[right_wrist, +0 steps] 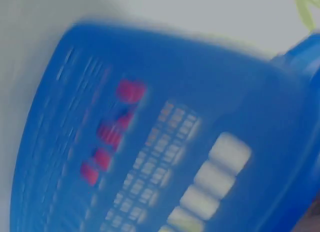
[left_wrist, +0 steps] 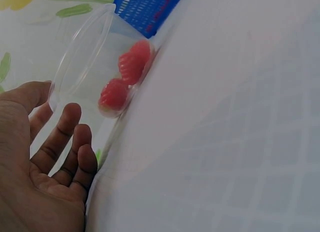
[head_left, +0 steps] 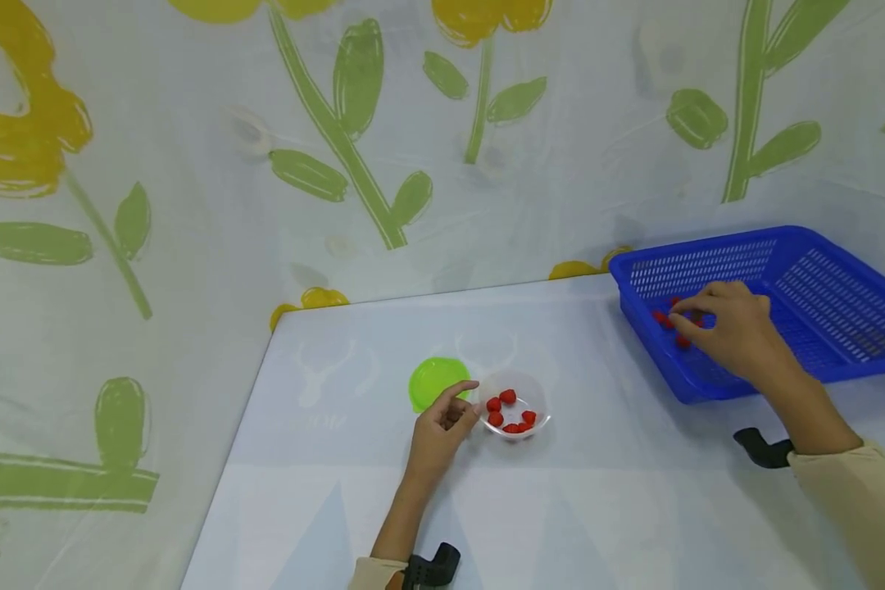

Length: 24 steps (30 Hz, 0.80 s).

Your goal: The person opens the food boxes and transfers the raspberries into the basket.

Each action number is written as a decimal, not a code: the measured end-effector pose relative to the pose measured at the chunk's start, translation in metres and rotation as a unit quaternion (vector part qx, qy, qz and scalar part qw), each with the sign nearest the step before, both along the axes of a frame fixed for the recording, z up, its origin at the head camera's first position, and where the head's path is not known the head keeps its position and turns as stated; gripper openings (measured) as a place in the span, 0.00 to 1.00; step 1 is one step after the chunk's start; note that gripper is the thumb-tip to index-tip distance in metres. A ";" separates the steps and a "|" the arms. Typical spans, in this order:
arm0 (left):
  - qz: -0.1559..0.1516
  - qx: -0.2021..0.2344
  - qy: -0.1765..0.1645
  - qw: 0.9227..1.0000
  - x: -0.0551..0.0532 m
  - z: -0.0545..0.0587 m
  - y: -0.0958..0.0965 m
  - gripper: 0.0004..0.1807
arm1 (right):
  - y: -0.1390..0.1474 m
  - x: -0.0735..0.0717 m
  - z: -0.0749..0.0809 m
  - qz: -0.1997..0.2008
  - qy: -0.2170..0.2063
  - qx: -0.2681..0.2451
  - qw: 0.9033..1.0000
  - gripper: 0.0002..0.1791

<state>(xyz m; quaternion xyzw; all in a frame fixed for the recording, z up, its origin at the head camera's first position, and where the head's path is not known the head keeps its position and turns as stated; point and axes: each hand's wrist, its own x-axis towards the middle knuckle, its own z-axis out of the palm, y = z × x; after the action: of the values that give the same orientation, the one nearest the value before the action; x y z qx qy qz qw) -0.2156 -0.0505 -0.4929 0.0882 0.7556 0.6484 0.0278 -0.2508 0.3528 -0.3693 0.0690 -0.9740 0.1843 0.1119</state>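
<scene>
Small red berries [head_left: 508, 397] are contained in the clear plastic bowl [head_left: 518, 410] pinched by the left hand [head_left: 438, 430]; other berries [head_left: 683, 341] are left in the blue mesh basket [head_left: 814, 332] below the half-curled right hand [head_left: 733, 328], its hold unclear.

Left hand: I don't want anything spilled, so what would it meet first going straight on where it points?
The clear bowl holding red pieces; the left hand's fingertips seem at its rim, though exact contact is hard to judge.

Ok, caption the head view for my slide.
Right hand over small red pieces in a blue basket, left hand at the rim of a clear bowl holding more, green disc alongside.
</scene>
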 end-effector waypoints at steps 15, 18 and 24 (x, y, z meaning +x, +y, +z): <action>0.002 -0.004 -0.004 1.000 0.001 -0.001 -0.003 0.20 | -0.090 0.031 -0.023 0.140 0.125 -0.084 0.979 0.12; 0.002 -0.002 -0.003 1.000 0.001 0.000 -0.002 0.19 | -0.109 0.034 -0.031 0.153 0.106 -0.090 0.978 0.12; 0.000 -0.004 0.000 1.000 0.001 -0.001 -0.001 0.19 | -0.137 0.037 -0.042 0.165 0.074 -0.097 0.979 0.13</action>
<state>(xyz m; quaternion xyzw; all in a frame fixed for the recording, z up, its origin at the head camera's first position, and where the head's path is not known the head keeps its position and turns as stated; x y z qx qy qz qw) -0.2141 -0.0514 -0.4937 0.0882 0.7585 0.6450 0.0279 -0.2142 0.2156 -0.4117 0.2309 -0.9158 0.2882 0.1583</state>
